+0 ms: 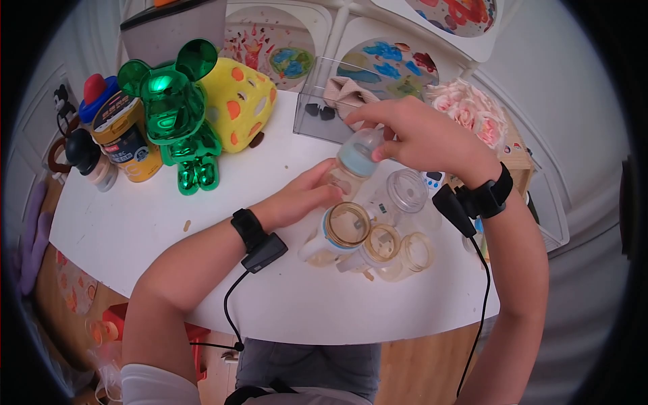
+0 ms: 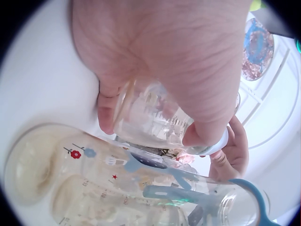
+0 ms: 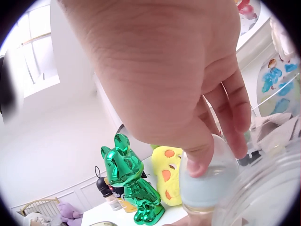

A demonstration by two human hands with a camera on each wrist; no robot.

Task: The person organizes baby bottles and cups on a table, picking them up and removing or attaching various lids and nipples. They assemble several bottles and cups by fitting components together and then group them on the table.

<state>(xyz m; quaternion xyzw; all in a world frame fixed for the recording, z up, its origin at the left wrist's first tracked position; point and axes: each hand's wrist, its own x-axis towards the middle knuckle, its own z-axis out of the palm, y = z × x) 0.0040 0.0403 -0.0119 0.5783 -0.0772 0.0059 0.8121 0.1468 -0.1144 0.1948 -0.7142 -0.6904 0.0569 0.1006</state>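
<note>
Your left hand (image 1: 297,200) clasps the baby bottle (image 1: 348,183) beyond the open bottles (image 1: 347,241) | your right hand (image 1: 424,135) grips its blue collar (image 1: 358,163) | probably light, stiff, slick; hold around the body's middle

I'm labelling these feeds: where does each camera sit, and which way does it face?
Head: head-worn, facing forward and down at the table; arms, lap, left hand and right hand show.
Left wrist: worn there, facing that hand's bottle; both hands show.
Right wrist: worn there, facing the bottle's cap; right hand shows.
Head and right wrist share the green figure.
</note>
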